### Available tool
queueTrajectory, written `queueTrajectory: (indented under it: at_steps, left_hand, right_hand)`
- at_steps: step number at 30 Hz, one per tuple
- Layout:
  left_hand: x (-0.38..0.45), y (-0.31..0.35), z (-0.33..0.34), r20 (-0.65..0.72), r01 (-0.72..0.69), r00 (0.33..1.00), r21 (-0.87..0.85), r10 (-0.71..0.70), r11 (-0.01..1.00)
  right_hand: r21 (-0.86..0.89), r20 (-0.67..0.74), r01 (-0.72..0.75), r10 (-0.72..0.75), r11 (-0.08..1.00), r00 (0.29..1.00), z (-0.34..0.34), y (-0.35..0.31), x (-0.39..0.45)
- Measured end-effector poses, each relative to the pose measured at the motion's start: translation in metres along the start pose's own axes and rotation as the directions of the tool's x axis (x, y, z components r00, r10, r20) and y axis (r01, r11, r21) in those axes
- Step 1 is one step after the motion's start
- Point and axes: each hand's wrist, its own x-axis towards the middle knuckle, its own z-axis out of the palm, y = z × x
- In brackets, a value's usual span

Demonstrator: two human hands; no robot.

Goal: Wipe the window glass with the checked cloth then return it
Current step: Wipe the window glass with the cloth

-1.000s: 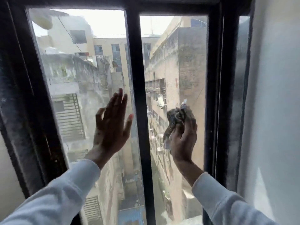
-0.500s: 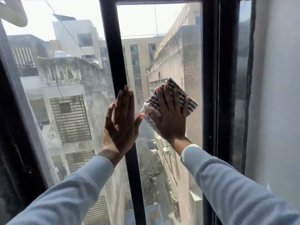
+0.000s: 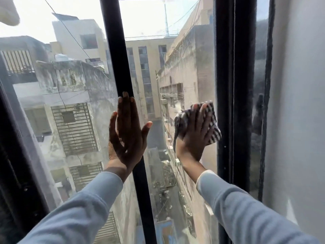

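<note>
The right hand [image 3: 194, 136] lies flat against the right-hand pane of the window glass [image 3: 191, 59], fingers spread and pressing the checked cloth [image 3: 213, 131] onto it. The cloth — dark and white checks, loosely bunched — sticks out above the fingertips, to the right of the hand and in a fold down its left side, so the palm pins it to the glass rather than clenching round it. Its right edge lies just beside the black right frame upright [image 3: 226, 103], though whether it touches the frame cannot be made out.

The left hand [image 3: 127, 132] holds nothing. It is open, fingers straight and together, thumb out to the right, laid flat partly on the black centre mullion [image 3: 117, 55] and partly on the left pane [image 3: 73, 103]; the middle fingertips rest on the mullion itself. Both forearms reach up from the bottom of the view in pale blue sleeves [image 3: 246, 213].

Right of the frame upright a narrow strip of glass [image 3: 260, 85] carries a dim reflection, and beyond it stands a white wall [image 3: 299, 120]. Through the panes lie weathered concrete buildings [image 3: 182, 81], a barred window grille [image 3: 75, 129] on the left block and a narrow lane far below — all under a bright, washed-out sky.
</note>
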Motion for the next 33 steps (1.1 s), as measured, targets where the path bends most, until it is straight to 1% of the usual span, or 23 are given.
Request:
queueTrajectory:
  at_steps: [2,4,5,6,7,9,10,11,13,15,16,17,18,20,22,24,25,27,28,29,31,32,33]
  left_hand:
    - [0.001,0.001,0.0,0.001,0.004,1.0,-0.002,-0.004,1.0]
    - [0.0,0.0,0.001,0.002,-0.011,1.0,0.004,0.011,1.0]
    - [-0.001,-0.002,0.002,-0.002,-0.02,1.0,0.034,0.02,0.999]
    - [-0.002,-0.004,0.004,-0.01,-0.024,1.0,0.065,0.024,0.998]
    - [-0.003,-0.006,0.004,-0.016,-0.023,1.0,0.075,0.024,0.997]
    - [-0.002,-0.007,0.003,0.006,-0.017,1.0,0.029,0.017,0.999]
    - [-0.001,-0.006,0.002,0.021,-0.011,1.0,0.003,0.011,1.0]
    - [0.0,-0.005,0.0,0.033,-0.002,0.999,-0.019,0.002,1.0]
    - [0.003,-0.002,-0.007,0.065,0.019,0.998,-0.051,-0.016,0.999]
    - [0.002,-0.002,-0.013,0.117,0.021,0.993,-0.085,-0.011,0.996]
    - [0.002,-0.002,-0.017,0.149,0.019,0.989,-0.103,-0.004,0.994]
    - [0.002,-0.004,-0.022,0.186,0.016,0.983,-0.117,0.007,0.993]
    - [0.004,-0.007,-0.028,0.219,0.009,0.976,-0.129,0.02,0.992]
    - [0.005,-0.011,-0.041,0.255,0.013,0.966,-0.197,0.038,0.98]
    - [0.002,-0.012,-0.056,0.298,0.098,0.954,-0.385,0.023,0.918]
    - [-0.01,-0.009,-0.071,0.362,0.204,0.932,-0.535,0.004,0.82]
    - [-0.016,-0.007,-0.079,0.4,0.264,0.916,-0.572,-0.016,0.777]
    - [-0.017,-0.001,-0.09,0.544,0.464,0.832,-0.573,-0.109,0.675]
    - [-0.012,0.003,-0.096,0.657,0.593,0.742,-0.549,-0.134,0.59]
    - [-0.005,0.007,-0.103,0.765,0.713,0.634,-0.519,-0.116,0.471]
    - [0.007,0.014,-0.123,0.916,0.897,0.402,-0.393,-0.004,0.203]
    - [0.01,0.016,-0.135,0.946,0.941,0.318,-0.323,0.064,0.105]
    - [0.011,0.017,-0.146,0.951,0.956,0.286,-0.292,0.118,0.037]
  right_hand:
    - [0.061,0.154,0.367,-0.372,0.928,0.915,0.006,-0.01,-0.043]
    - [0.09,0.091,0.676,-0.682,0.731,0.725,0.008,-0.03,-0.014]
    - [0.052,0.038,0.715,-0.717,0.697,0.696,0.008,-0.04,0.011]
    - [0.032,-0.021,0.672,-0.671,0.74,0.741,0.009,-0.044,0.032]
    - [0.044,-0.073,0.562,-0.558,0.826,0.827,0.009,-0.04,0.046]
    - [0.092,-0.093,0.131,-0.123,0.987,0.988,0.005,-0.026,0.021]
    - [0.08,-0.055,-0.042,0.047,0.996,0.997,0.002,-0.019,-0.011]
    - [0.03,-0.002,-0.087,0.087,0.996,0.996,0.0,-0.015,-0.047]
    - [-0.003,0.142,0.221,-0.218,0.975,0.966,0.001,-0.009,-0.091]
    - [0.086,0.171,0.562,-0.568,0.823,0.805,0.002,-0.002,-0.06]
    - [0.091,0.128,0.634,-0.64,0.768,0.758,0.001,-0.001,-0.033]
    - [0.089,0.065,0.612,-0.618,0.786,0.783,0.0,-0.001,-0.01]
    - [0.096,-0.008,0.496,-0.498,0.863,0.867,-0.004,0.0,0.009]
    - [0.181,-0.116,0.058,-0.037,0.982,0.993,-0.01,-0.005,0.015]
    - [0.331,-0.039,-0.275,0.304,0.903,0.952,-0.018,-0.029,-0.007]
    - [0.525,0.186,-0.446,0.414,0.725,0.891,-0.04,-0.051,-0.03]
    - [0.619,0.341,-0.553,0.443,0.558,0.829,-0.053,-0.056,-0.034]
    - [0.633,0.702,-0.77,0.359,0.079,0.614,-0.09,-0.057,-0.026]
    - [0.512,0.85,-0.853,0.209,-0.107,0.484,-0.109,-0.052,-0.02]
    - [0.4,0.916,-0.892,0.051,-0.21,0.399,-0.129,-0.048,-0.015]
    - [0.372,0.901,-0.894,-0.133,-0.25,0.412,-0.162,-0.046,-0.011]
    - [0.383,0.887,-0.889,-0.167,-0.251,0.43,-0.177,-0.047,-0.012]
    - [0.377,0.879,-0.882,-0.189,-0.284,0.437,-0.189,-0.049,-0.014]
